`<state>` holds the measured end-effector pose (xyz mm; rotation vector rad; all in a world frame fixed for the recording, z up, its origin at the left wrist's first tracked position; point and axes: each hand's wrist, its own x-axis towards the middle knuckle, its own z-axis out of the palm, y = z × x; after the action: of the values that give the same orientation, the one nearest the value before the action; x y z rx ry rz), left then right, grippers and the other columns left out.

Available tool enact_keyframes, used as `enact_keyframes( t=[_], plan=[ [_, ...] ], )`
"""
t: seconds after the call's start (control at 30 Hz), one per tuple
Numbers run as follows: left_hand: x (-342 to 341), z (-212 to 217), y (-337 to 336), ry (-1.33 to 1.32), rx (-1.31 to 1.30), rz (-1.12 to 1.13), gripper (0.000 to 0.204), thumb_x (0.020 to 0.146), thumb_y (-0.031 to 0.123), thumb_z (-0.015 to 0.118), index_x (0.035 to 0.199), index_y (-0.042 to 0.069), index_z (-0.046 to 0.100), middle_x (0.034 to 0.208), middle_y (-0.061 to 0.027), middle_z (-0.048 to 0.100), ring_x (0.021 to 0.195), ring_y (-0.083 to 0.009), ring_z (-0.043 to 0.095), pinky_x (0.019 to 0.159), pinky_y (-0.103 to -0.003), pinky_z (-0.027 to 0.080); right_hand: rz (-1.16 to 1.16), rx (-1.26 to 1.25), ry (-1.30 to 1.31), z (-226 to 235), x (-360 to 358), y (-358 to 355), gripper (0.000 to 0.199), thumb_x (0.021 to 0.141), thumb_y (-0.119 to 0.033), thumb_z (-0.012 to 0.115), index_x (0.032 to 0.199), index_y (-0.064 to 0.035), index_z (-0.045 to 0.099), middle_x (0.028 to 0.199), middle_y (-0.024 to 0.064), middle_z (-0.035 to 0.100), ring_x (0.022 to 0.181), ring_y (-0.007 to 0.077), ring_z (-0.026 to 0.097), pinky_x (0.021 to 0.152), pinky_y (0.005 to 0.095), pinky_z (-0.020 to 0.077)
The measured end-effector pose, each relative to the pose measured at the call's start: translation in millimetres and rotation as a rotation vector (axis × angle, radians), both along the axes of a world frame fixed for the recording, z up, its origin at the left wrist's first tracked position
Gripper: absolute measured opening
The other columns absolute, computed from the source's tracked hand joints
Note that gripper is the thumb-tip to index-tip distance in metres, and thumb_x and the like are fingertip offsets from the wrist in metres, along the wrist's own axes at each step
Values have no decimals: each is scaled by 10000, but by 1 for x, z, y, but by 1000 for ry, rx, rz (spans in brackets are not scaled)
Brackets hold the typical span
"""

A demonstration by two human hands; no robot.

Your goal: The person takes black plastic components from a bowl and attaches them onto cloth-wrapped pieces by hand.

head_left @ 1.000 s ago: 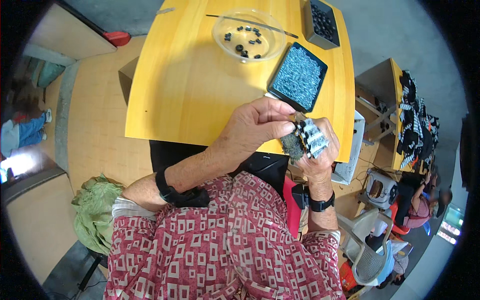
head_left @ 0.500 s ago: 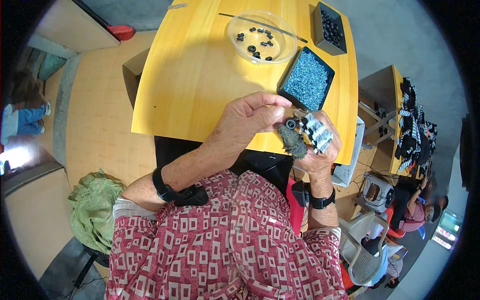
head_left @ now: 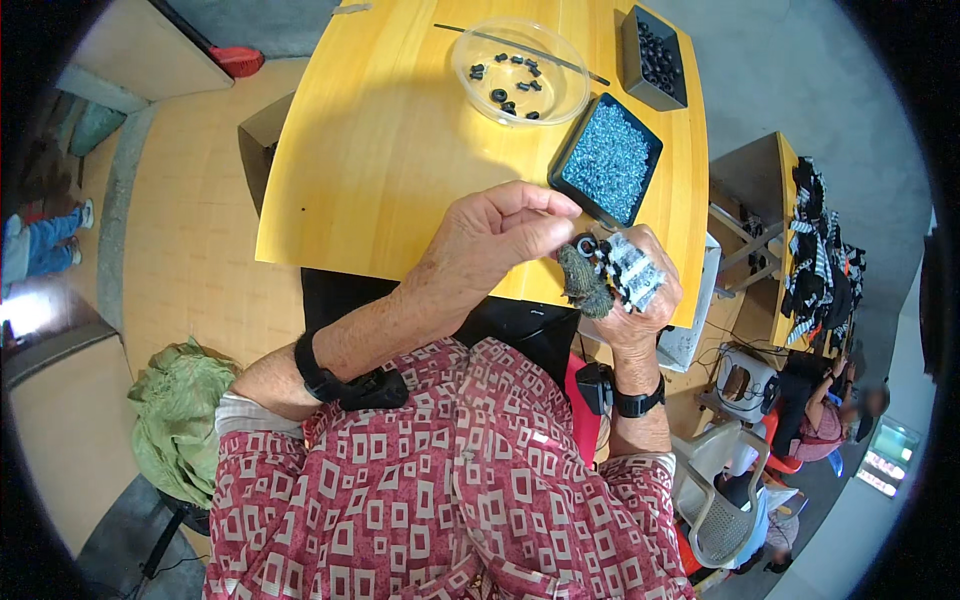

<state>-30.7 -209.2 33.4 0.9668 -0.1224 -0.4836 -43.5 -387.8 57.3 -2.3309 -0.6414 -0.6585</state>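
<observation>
My right hand is closed around a small black-and-white striped knitted piece. Attached to or lying against it is a fuzzy grey-green knitted piece, with a round black ring with a pale centre at its top. Just left of these, my left hand has thumb and forefinger brought together in a pinch; whatever is between the tips is too small to make out. Beyond both hands lies a black tray filled with shiny blue beads.
On the yellow table, a clear plastic bowl holds several small black parts, and a thin dark rod lies across it. A dark box of black beads stands far right. Striped knitwear covers another table; people sit beyond.
The view has shifted slightly. In my right hand, the knitted pieces and black ring have turned a little; the left hand keeps its pinch beside them.
</observation>
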Motion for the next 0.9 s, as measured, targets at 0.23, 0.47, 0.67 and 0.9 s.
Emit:
enact_keyframes(
  t=[0.23,0.47,0.67,0.9],
  plan=[
    [-2,-21,7,-76,-118,75,249,811,13,616,1058,-4,590,1024,-56,611,941,-107,567,839,-250,458,205,-74,-46,-7,7,12,245,588,-62,752,720,24,563,745,138,576,611,282,550,520,352,437],
    [22,-2,117,-202,200,678,189,863,92,570,1034,27,618,948,-52,632,846,-140,610,807,-260,478,159,-136,-10,-12,9,6,204,658,7,727,776,30,562,792,147,595,660,295,569,554,347,458],
    [49,-43,214,-106,465,907,233,863,114,580,1080,34,605,1006,-60,632,930,-143,598,874,-261,450,213,-140,0,-18,13,0,263,538,44,650,791,24,582,783,145,590,649,299,569,564,355,463],
    [46,-27,174,-50,554,618,263,845,97,592,1092,9,596,1029,-73,628,991,-130,564,905,-249,405,130,-231,77,-8,10,-20,279,569,38,650,843,23,603,809,142,594,694,301,585,606,365,484]
  ],
)
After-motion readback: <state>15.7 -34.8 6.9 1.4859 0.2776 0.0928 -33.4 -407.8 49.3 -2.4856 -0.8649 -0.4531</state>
